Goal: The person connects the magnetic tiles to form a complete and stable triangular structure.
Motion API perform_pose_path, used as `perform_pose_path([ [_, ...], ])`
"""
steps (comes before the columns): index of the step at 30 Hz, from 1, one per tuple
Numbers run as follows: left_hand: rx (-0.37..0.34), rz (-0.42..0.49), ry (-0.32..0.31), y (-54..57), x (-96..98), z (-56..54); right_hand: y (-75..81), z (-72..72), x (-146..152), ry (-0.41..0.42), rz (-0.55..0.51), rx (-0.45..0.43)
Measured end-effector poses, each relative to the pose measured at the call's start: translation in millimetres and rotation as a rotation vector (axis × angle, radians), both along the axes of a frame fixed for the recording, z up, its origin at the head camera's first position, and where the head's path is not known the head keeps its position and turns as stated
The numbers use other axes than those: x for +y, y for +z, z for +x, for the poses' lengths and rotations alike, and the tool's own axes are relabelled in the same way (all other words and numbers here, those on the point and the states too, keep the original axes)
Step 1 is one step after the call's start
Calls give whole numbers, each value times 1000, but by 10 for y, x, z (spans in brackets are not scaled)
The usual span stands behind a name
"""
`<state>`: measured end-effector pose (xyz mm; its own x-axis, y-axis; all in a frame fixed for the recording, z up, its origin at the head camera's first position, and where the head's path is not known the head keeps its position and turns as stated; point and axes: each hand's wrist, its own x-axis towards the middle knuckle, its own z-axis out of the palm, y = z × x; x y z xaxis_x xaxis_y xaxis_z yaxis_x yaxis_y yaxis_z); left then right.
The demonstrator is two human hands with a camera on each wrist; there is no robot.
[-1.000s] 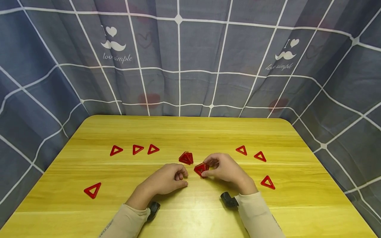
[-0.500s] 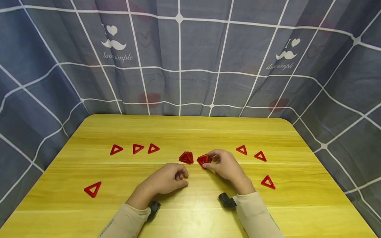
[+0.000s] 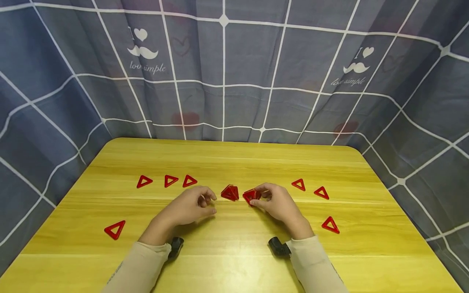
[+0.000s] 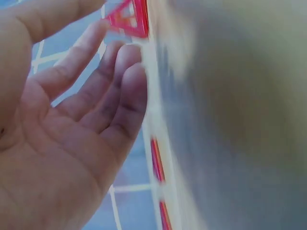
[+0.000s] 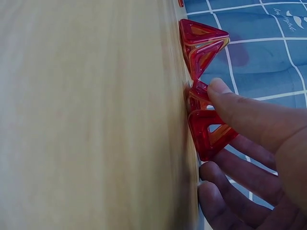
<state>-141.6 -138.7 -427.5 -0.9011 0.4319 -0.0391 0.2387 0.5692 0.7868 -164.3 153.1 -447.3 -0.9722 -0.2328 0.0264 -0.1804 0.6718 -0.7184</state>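
Note:
My right hand (image 3: 279, 204) pinches a red pyramid (image 3: 249, 197) built from triangular frames, thumb on one side and fingers on the other. It rests on the table, close beside a second red pyramid (image 3: 229, 193) to its left. From the right wrist view, the held pyramid (image 5: 205, 136) and the other pyramid (image 5: 201, 38) appear to meet or nearly meet at their bases. My left hand (image 3: 186, 206) holds nothing; its fingers are loosely bent, a short way left of the pyramids. In the left wrist view, a red pyramid (image 4: 132, 19) shows past the fingertips.
Flat red triangles lie about the wooden table (image 3: 234, 252). A row of three includes a triangle (image 3: 171, 181) at the back left; one triangle (image 3: 115, 230) is nearer at left. Three more, including a triangle (image 3: 331, 225), lie at right. A grid-patterned curtain (image 3: 242, 73) surrounds the table's back.
My right hand has moved the held pyramid slightly away from me, level with the other pyramid. My left hand has moved back to the left, away from the pyramids.

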Motion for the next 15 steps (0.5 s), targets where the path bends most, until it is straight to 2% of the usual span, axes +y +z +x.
perform_pose_path([
  [3,25,-36,79,33,-177,-88,1,-3,-4,-2,6,0],
  [7,63,-75,150,66,-371,-222,-4,0,-1,-6,7,-5],
  [13,44,-146,211,71,-564,-424,-10,4,17,6,12,1],
  [15,48,-178,206,52,-604,-489,-7,2,24,14,11,2],
])
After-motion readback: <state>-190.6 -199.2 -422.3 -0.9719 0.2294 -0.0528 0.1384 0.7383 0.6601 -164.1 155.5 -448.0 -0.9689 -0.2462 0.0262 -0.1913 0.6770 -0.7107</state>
